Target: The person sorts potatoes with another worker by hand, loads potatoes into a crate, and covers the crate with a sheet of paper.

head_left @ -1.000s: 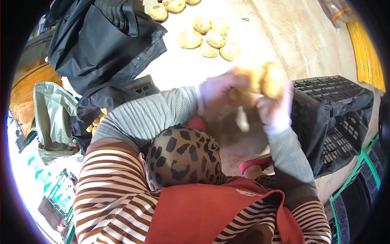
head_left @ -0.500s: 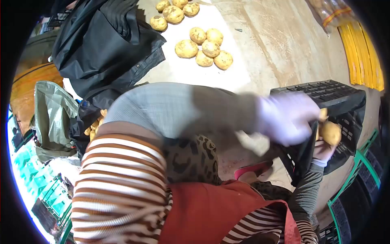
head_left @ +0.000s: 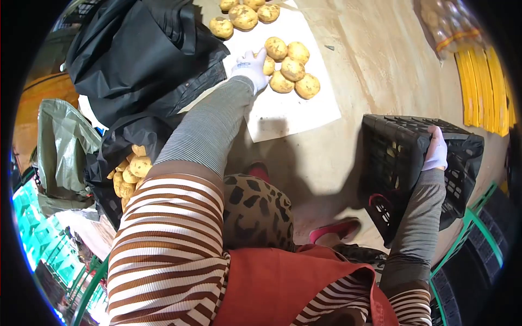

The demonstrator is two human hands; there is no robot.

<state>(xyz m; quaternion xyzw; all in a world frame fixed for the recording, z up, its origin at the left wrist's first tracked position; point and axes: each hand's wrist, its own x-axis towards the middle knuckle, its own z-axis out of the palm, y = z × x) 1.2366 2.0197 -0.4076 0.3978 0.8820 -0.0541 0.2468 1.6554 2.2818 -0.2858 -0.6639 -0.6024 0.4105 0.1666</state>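
My left hand (head_left: pixel 249 71), in a pale glove, is closed around a potato (head_left: pixel 268 66) at the left side of a small cluster. The hand hides most of that potato. Several other potatoes (head_left: pixel 293 69) of this cluster lie touching one another on a white sheet (head_left: pixel 304 117). My right hand (head_left: pixel 436 149), also gloved, grips the upper edge of a black plastic crate (head_left: pixel 394 163), which stands tilted on the floor. The crate's contents are mostly hidden from here.
More potatoes (head_left: pixel 243 17) lie at the sheet's far end. Black bags (head_left: pixel 141 60) are piled at the left, above an open black bag holding potatoes (head_left: pixel 130 173). Yellow slats (head_left: pixel 485 89) and a filled net bag (head_left: pixel 448 24) are at the far right, a green frame (head_left: pixel 476 214) below.
My left hand has swung from the crate across to the potato cluster on the sheet. The potatoes seen beside my right hand no longer show there. My right hand has shifted up along the crate.
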